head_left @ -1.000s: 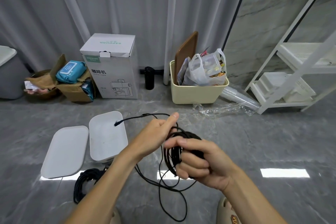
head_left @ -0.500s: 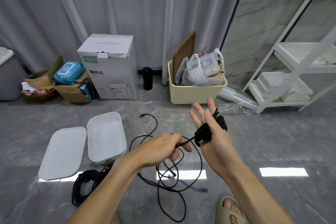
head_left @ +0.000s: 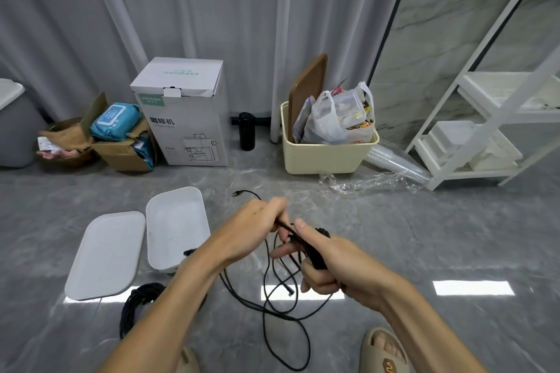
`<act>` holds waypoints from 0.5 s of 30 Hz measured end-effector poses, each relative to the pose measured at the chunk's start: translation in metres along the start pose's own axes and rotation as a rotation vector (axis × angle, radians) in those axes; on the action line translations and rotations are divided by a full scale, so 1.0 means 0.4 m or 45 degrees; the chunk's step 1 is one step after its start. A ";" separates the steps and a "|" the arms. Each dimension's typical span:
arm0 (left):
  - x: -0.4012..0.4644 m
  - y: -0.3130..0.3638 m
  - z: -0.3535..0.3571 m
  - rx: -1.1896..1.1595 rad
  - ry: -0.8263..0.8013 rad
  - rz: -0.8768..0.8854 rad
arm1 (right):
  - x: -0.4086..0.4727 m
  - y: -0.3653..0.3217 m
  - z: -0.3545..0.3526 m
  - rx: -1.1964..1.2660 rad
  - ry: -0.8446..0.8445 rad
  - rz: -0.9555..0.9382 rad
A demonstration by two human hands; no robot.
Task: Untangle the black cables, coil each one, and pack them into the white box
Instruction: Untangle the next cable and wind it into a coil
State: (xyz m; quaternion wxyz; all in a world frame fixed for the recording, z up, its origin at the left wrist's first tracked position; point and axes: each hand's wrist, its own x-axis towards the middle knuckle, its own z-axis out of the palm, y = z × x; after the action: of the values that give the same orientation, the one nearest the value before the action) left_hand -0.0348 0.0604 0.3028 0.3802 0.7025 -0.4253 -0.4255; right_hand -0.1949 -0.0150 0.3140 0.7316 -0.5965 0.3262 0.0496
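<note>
Gripping a black cable bundle (head_left: 316, 254), the right hand (head_left: 336, 266) has its fingers curled round it; the left hand (head_left: 257, 221) pinches the cable's strand, loose loops trailing on the floor (head_left: 424, 236) beside the white box (head_left: 177, 230)

Brightness: even, soft light is filling the room; nothing is looking dim.
Glare: the glossy floor (head_left: 424, 236) is mirroring bright rectangular patches, which are blowing out to white.
Shadows: faint ones are sitting under the cream bin (head_left: 327, 157).
Blur: the left hand (head_left: 257, 224) and right hand (head_left: 336, 263) are smearing slightly.
Distortion: the white shelf (head_left: 491, 118) is leaning and bowing at the right edge.
</note>
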 end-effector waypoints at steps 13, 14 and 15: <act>-0.033 0.009 0.007 -0.538 -0.520 0.113 | 0.006 0.024 -0.006 0.855 -0.546 -0.263; -0.035 0.014 0.009 -0.535 -0.536 0.098 | 0.008 0.027 -0.007 0.879 -0.621 -0.285; -0.035 0.016 0.011 -0.503 -0.547 0.104 | 0.009 0.028 -0.007 0.900 -0.704 -0.309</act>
State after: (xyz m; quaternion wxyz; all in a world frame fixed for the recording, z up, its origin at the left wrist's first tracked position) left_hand -0.0444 0.0702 0.3109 0.4277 0.4911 -0.4328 -0.6234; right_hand -0.1984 -0.0154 0.3023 0.9501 -0.3088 0.0435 0.0065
